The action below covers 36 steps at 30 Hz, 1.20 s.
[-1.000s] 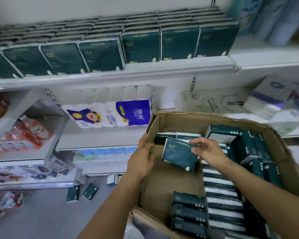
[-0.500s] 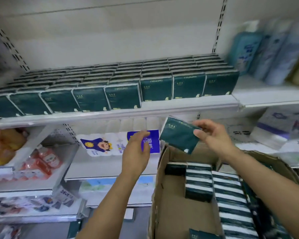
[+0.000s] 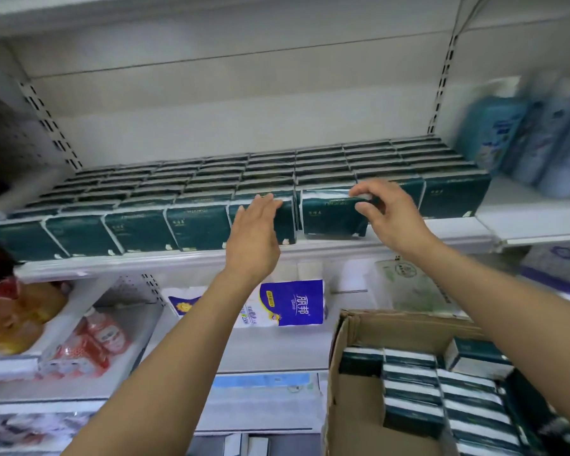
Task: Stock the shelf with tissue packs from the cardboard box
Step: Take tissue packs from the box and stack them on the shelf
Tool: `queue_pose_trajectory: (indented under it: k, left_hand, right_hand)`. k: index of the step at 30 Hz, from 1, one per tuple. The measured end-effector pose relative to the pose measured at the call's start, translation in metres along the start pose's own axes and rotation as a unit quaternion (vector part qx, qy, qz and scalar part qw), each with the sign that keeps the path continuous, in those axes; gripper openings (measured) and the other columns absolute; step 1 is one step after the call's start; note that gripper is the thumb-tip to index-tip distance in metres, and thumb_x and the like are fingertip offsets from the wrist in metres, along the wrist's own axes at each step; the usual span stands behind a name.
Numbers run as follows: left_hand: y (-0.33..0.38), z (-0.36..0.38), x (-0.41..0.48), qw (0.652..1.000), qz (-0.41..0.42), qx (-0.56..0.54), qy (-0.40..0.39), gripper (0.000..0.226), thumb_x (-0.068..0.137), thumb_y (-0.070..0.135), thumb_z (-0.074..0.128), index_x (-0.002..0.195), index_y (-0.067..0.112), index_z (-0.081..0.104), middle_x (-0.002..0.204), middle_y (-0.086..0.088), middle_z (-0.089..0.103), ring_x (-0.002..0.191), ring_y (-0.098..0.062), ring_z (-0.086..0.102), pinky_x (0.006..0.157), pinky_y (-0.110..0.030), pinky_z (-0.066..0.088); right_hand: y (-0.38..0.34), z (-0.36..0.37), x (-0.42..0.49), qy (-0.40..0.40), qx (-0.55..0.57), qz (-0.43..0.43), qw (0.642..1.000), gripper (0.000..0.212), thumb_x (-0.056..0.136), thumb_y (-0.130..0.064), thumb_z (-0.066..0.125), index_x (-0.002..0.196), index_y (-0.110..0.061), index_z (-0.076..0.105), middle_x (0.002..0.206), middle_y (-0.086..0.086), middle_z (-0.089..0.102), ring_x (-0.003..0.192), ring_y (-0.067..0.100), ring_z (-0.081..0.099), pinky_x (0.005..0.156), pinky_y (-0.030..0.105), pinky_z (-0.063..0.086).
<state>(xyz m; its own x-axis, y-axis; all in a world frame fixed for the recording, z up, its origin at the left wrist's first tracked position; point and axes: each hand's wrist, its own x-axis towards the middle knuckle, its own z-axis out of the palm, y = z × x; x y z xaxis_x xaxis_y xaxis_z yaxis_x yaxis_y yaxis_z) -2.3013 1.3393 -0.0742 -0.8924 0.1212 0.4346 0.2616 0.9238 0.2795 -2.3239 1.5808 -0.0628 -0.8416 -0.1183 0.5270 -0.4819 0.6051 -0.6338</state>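
Observation:
A dark green tissue pack (image 3: 331,213) stands at the front of the white shelf (image 3: 310,250), in line with several rows of the same packs (image 3: 211,179). My right hand (image 3: 387,212) grips its top right corner, thumb on the front face. My left hand (image 3: 255,232) is open, fingers resting flat against the front of the neighbouring pack to the left. The cardboard box (image 3: 338,373) sits low at the right, with several green packs (image 3: 441,399) inside it.
Blue bottles (image 3: 533,133) stand on the shelf to the right. A blue and white toilet roll pack (image 3: 290,302) lies on the shelf below. Red and orange packets (image 3: 89,343) fill the lower left shelves. A purple box (image 3: 560,268) sits at the right.
My right hand has lifted the pack out of the box and up to the shelf front. My left hand rose with it to the neighbouring pack. The view tilted upward.

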Motion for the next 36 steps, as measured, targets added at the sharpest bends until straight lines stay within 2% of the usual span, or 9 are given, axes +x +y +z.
queue_pose_trajectory:
  k: [2,8,14,17,20,23,25,31,36]
  left_hand:
    - [-0.001,0.0,0.0,1.0,-0.001,-0.008,0.003,0.061,0.089,-0.001,0.051,0.145,0.016,0.037,0.155,-0.004,0.031,0.143,-0.021,0.026,0.12,-0.034,0.01]
    - [0.0,0.001,0.0,1.0,-0.001,-0.016,-0.001,0.059,0.09,0.001,0.053,0.145,0.016,0.037,0.154,-0.004,0.033,0.143,-0.022,0.027,0.119,-0.037,0.019]
    - [0.001,0.001,0.001,1.0,0.006,0.005,0.008,0.056,0.09,0.008,0.057,0.142,0.015,0.04,0.149,-0.003,0.038,0.137,-0.023,0.035,0.116,-0.036,0.024]
    - [0.009,-0.001,-0.004,0.997,0.017,-0.016,0.07,0.05,0.087,0.007,0.057,0.136,0.013,0.048,0.143,-0.003,0.047,0.13,-0.023,0.042,0.11,-0.038,0.031]
    - [0.029,0.006,-0.023,0.987,0.051,-0.1,0.116,0.043,0.089,0.006,0.054,0.13,0.019,0.053,0.132,0.003,0.054,0.12,-0.016,0.05,0.098,-0.033,0.041]
    - [0.048,0.031,-0.055,0.98,0.074,-0.177,0.058,0.037,0.093,0.01,0.053,0.127,0.025,0.053,0.124,0.01,0.054,0.106,-0.003,0.053,0.083,-0.02,0.045]
    - [0.054,0.058,-0.08,0.976,0.054,-0.208,0.018,0.035,0.093,0.01,0.055,0.125,0.024,0.055,0.123,0.01,0.055,0.104,-0.001,0.051,0.08,-0.017,0.044]
    - [0.051,0.141,-0.154,0.969,-0.048,-0.223,-0.098,0.037,0.089,0.011,0.06,0.125,0.018,0.056,0.13,0.0,0.054,0.12,-0.013,0.044,0.103,-0.029,0.039]
    - [0.052,0.17,-0.174,0.945,-0.137,-0.203,-0.216,0.053,0.091,0.009,0.055,0.141,0.022,0.04,0.142,-0.006,0.04,0.127,-0.024,0.044,0.103,-0.03,0.038]
  right_hand:
    - [0.001,0.005,0.003,-0.008,-0.013,-0.008,1.0,0.019,0.093,-0.005,0.06,0.107,-0.016,0.066,0.104,-0.009,0.054,0.103,0.011,0.048,0.087,0.012,0.035]
    - [0.002,0.021,0.007,0.005,-0.071,-0.025,0.997,0.022,0.093,-0.003,0.057,0.111,-0.013,0.065,0.109,-0.004,0.043,0.096,0.012,0.047,0.087,0.025,0.044]
    - [-0.003,0.02,0.001,0.003,-0.149,-0.023,0.989,0.029,0.093,-0.012,0.059,0.122,-0.017,0.062,0.123,0.005,0.045,0.119,0.017,0.036,0.082,0.038,0.049]
    - [-0.005,0.014,-0.01,0.027,-0.16,-0.048,0.986,0.04,0.092,-0.014,0.06,0.131,-0.016,0.053,0.127,0.007,0.044,0.119,0.02,0.038,0.083,0.036,0.047]
    - [-0.004,0.009,-0.033,0.076,-0.121,-0.065,0.988,0.033,0.093,-0.012,0.057,0.126,-0.013,0.055,0.117,0.007,0.048,0.107,0.018,0.045,0.072,0.036,0.048]
    - [0.008,0.009,-0.064,0.058,-0.087,-0.057,0.993,0.025,0.095,-0.013,0.054,0.12,-0.013,0.057,0.11,0.002,0.049,0.093,0.012,0.05,0.07,0.041,0.051]
    - [0.021,0.011,-0.09,0.037,-0.073,-0.043,0.996,0.022,0.096,-0.012,0.054,0.117,-0.012,0.058,0.105,-0.002,0.048,0.087,0.009,0.05,0.069,0.041,0.051]
    - [0.07,0.016,-0.165,-0.059,-0.123,0.044,0.99,0.019,0.096,-0.016,0.054,0.113,-0.017,0.061,0.095,-0.009,0.048,0.08,0.013,0.053,0.065,0.033,0.048]
    - [0.121,0.022,-0.223,-0.181,-0.155,0.135,0.962,0.019,0.096,-0.024,0.056,0.113,-0.02,0.06,0.102,-0.006,0.051,0.088,0.012,0.052,0.07,0.033,0.045]
